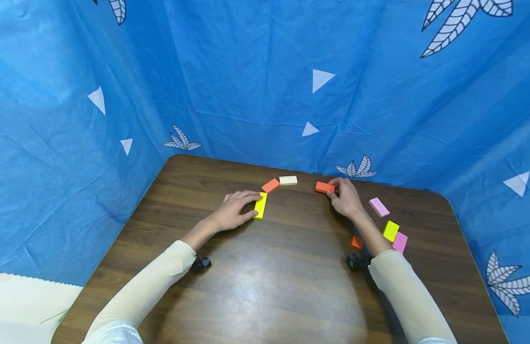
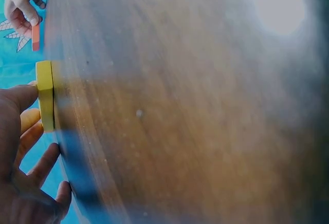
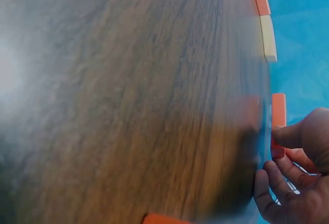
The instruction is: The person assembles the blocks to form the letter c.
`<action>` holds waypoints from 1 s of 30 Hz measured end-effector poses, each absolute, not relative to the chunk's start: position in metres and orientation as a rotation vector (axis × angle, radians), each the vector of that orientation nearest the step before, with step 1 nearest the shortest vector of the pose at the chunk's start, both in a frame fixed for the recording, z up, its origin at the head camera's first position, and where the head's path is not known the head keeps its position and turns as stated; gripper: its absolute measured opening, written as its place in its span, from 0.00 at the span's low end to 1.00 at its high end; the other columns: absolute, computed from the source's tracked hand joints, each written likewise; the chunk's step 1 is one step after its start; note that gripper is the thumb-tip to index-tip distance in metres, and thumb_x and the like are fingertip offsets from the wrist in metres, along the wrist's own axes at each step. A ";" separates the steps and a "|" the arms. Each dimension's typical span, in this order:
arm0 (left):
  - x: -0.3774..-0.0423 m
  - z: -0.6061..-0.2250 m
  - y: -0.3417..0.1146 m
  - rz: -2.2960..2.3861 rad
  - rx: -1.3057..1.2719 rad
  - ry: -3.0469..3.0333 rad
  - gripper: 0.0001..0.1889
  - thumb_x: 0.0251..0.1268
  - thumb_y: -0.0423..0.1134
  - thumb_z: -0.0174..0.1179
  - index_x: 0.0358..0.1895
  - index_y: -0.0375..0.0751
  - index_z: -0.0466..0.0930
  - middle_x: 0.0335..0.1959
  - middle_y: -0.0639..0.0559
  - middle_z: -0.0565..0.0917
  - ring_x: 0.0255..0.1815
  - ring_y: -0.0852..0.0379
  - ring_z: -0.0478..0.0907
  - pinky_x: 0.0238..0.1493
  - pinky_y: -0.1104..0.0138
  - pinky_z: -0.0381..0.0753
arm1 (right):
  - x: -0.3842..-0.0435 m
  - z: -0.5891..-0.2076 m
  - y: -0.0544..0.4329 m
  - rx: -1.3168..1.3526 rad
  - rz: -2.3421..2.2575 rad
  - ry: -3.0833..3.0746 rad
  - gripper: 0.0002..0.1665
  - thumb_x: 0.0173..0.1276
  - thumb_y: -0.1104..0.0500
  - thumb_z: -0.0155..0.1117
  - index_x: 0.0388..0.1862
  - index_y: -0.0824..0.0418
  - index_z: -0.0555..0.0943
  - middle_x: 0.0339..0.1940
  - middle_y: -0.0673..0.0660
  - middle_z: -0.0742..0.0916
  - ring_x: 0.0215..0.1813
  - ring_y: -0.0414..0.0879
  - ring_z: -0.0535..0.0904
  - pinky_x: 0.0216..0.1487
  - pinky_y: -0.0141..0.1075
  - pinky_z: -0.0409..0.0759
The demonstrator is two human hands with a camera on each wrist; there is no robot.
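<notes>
A yellow block (image 1: 260, 206) lies flat on the table, and my left hand (image 1: 234, 210) pinches it between thumb and fingers; the left wrist view shows the same yellow block (image 2: 45, 95) edge-on. Its far end nearly meets an orange block (image 1: 271, 185), which is followed by a cream block (image 1: 288, 180). To the right, my right hand (image 1: 346, 197) grips one end of another orange block (image 1: 324, 187) between thumb and fingers. In the right wrist view that orange block (image 3: 278, 112) is apart from the cream block (image 3: 268, 38), with a gap between them.
Right of my right hand lie a light pink block (image 1: 379, 207), a yellow block (image 1: 391, 231) and a pink block (image 1: 400, 242). Beside my right forearm is a darker orange block (image 1: 357, 242). A blue patterned cloth (image 1: 256, 95) hangs behind the brown wooden table (image 1: 248, 286).
</notes>
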State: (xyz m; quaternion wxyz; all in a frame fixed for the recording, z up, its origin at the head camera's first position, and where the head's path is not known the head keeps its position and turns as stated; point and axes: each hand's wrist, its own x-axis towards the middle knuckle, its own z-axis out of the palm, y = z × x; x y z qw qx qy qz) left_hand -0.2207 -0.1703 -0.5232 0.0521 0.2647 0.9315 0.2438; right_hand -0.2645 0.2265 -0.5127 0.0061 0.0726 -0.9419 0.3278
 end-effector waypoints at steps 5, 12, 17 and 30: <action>-0.219 -0.523 -0.170 0.741 0.803 2.827 0.29 0.81 0.52 0.62 0.80 0.54 0.72 0.81 0.53 0.73 0.83 0.44 0.69 0.76 0.38 0.65 | -0.265 -0.513 0.224 0.207 1.020 -2.946 0.19 0.78 0.65 0.63 0.64 0.71 0.77 0.55 0.71 0.80 0.54 0.62 0.76 0.59 0.56 0.73; -0.218 -0.522 -0.170 0.747 0.808 2.812 0.30 0.81 0.53 0.62 0.81 0.54 0.72 0.82 0.52 0.73 0.83 0.42 0.68 0.76 0.37 0.65 | -0.267 -0.515 0.217 0.215 0.999 -2.958 0.20 0.79 0.63 0.63 0.65 0.70 0.78 0.56 0.70 0.80 0.55 0.62 0.75 0.60 0.56 0.73; -0.217 -0.522 -0.171 0.744 0.808 2.818 0.30 0.81 0.53 0.62 0.81 0.54 0.72 0.82 0.52 0.73 0.83 0.42 0.68 0.77 0.37 0.64 | -0.270 -0.512 0.208 0.225 1.013 -2.972 0.20 0.80 0.62 0.62 0.66 0.69 0.77 0.57 0.69 0.80 0.56 0.62 0.74 0.62 0.57 0.73; -0.217 -0.524 -0.175 0.745 0.817 2.823 0.30 0.81 0.53 0.62 0.81 0.55 0.71 0.82 0.53 0.72 0.84 0.43 0.68 0.77 0.38 0.64 | -0.275 -0.515 0.193 0.157 1.043 -2.975 0.21 0.81 0.60 0.62 0.67 0.68 0.77 0.60 0.69 0.79 0.58 0.61 0.73 0.64 0.57 0.73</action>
